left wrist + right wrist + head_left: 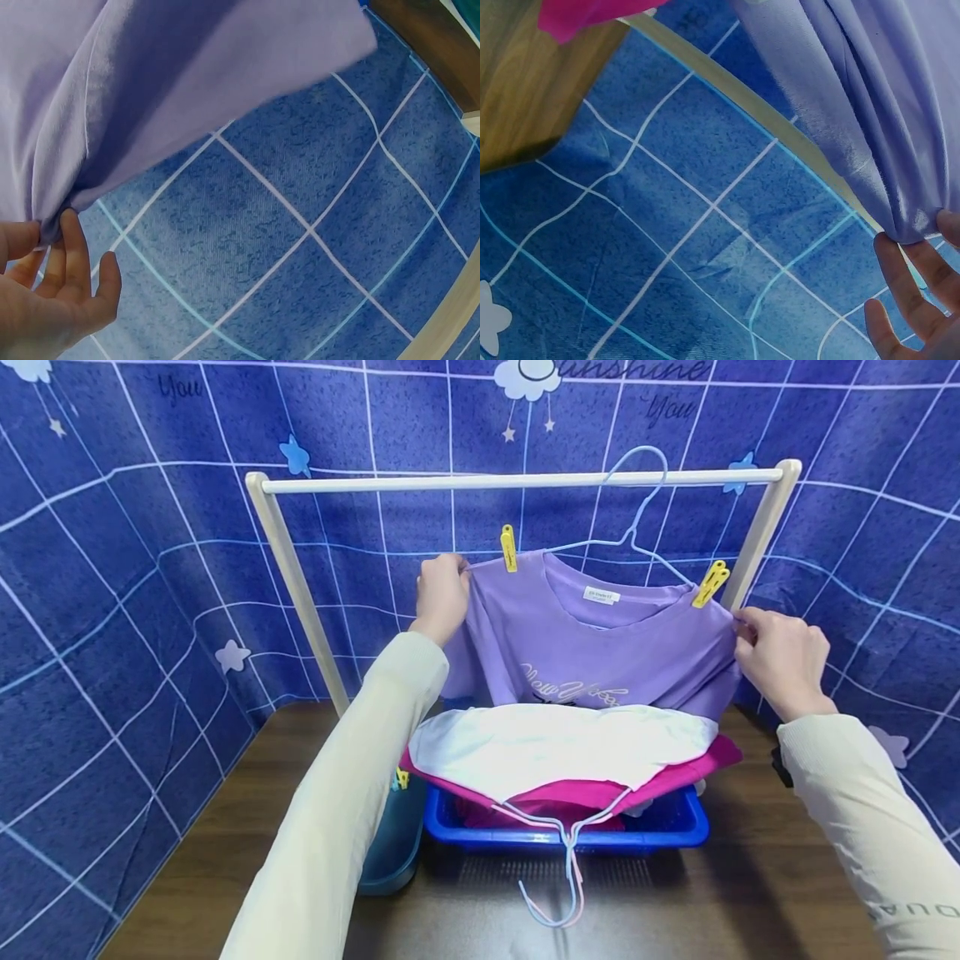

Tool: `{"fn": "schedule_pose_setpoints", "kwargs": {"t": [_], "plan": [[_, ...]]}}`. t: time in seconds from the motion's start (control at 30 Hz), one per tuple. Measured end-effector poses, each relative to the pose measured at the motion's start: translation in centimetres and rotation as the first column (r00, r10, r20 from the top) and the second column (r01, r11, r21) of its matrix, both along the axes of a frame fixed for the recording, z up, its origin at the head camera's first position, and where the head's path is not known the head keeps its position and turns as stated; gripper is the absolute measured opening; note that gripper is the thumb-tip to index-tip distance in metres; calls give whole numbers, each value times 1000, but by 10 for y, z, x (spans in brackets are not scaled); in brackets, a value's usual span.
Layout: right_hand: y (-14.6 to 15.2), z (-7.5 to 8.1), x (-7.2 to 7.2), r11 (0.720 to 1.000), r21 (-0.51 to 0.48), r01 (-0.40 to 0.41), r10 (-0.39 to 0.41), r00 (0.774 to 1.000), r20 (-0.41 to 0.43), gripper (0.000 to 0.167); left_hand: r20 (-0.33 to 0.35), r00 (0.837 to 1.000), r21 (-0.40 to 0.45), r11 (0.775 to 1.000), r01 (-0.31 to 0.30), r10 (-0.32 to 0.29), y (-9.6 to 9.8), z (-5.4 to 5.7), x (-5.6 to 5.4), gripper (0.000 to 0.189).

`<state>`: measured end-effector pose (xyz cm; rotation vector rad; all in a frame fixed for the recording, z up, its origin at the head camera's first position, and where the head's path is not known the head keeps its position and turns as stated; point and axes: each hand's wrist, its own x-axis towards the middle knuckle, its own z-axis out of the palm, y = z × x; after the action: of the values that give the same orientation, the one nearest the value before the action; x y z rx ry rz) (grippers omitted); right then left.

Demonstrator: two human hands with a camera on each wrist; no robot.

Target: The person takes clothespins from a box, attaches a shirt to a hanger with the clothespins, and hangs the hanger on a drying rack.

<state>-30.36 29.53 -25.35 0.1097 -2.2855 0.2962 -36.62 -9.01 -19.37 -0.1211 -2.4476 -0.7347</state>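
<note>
A purple T-shirt (pixel 592 635) hangs on a light blue wire hanger (pixel 633 531), hooked over the white rod of a small rack. Yellow clothespins grip its shoulders, one clothespin (pixel 509 548) on the left and more (pixel 710 584) on the right. My left hand (pixel 441 597) pinches the shirt at its left shoulder; the left wrist view shows thumb and fingertips on the gathered purple cloth (pixel 67 172). At the opposite shoulder my right hand (pixel 783 660) pinches the fabric between thumb and fingers, also visible in the right wrist view (pixel 922 292).
In front, a white garment (pixel 562 747) and a magenta garment (pixel 697 766) on hangers (pixel 567 843) lie across a blue basket (pixel 487 837). A dark teal bin (pixel 390 860) holding clothespins stands at left. The rack's rod (pixel 450 482) spans wooden posts (pixel 300 593).
</note>
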Motion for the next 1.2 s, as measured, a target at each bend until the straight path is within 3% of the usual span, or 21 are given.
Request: {"fn": "schedule_pose_setpoints", "kwargs": {"t": [0.77, 1.07, 1.2], "plan": [[-3, -6, 3, 999, -14, -40, 37, 988, -150, 21, 18, 996, 18, 995, -93, 93, 4, 7, -2, 22], [-3, -11, 7, 998, -10, -57, 55, 985, -164, 23, 63, 994, -1, 996, -93, 92, 5, -3, -3, 20], [-2, -15, 8, 997, 1, -71, 70, 981, -182, 23, 111, 992, -59, 997, -49, 55, 7, -12, -5, 24]]}}
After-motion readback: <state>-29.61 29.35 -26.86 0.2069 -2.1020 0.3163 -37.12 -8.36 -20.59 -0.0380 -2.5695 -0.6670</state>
